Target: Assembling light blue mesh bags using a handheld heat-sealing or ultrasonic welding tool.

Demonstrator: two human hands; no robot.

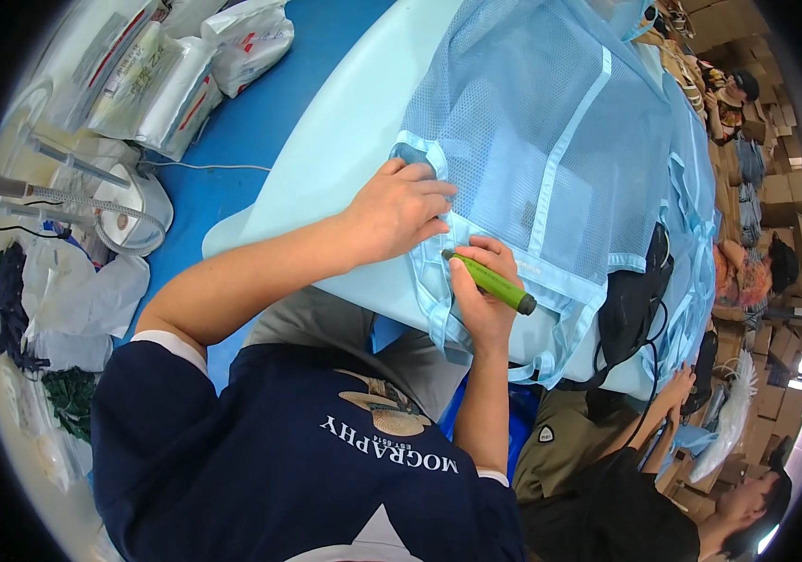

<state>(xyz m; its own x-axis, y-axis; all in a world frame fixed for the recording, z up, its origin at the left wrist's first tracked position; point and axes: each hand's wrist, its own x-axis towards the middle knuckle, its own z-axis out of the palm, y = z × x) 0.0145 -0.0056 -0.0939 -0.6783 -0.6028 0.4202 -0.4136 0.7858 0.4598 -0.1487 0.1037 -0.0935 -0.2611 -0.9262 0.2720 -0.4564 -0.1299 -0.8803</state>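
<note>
A light-blue mesh garment [504,150] with pale fabric binding and straps lies over a pale, curved-edged table. My left hand [399,211] is closed on the garment's bound edge, its fingers bent over the fabric beside a small looped opening. In my right hand [485,290] is a green marker pen [490,281], gripped between thumb and fingers. Its dark narrow end points at the edge strip close to my left fingertips; whether it touches the cloth I cannot tell. The thicker dark end points toward the lower right. Fabric straps [431,304] hang over the table's near edge.
A black item with a cable [627,304] lies right of the garment. Beyond it, a co-worker's hands [677,389] touch more light-blue fabric. White plastic packages [171,98] and a white hose-fitted device [134,211] stand at left. Cardboard boxes [785,201] and other people appear far right.
</note>
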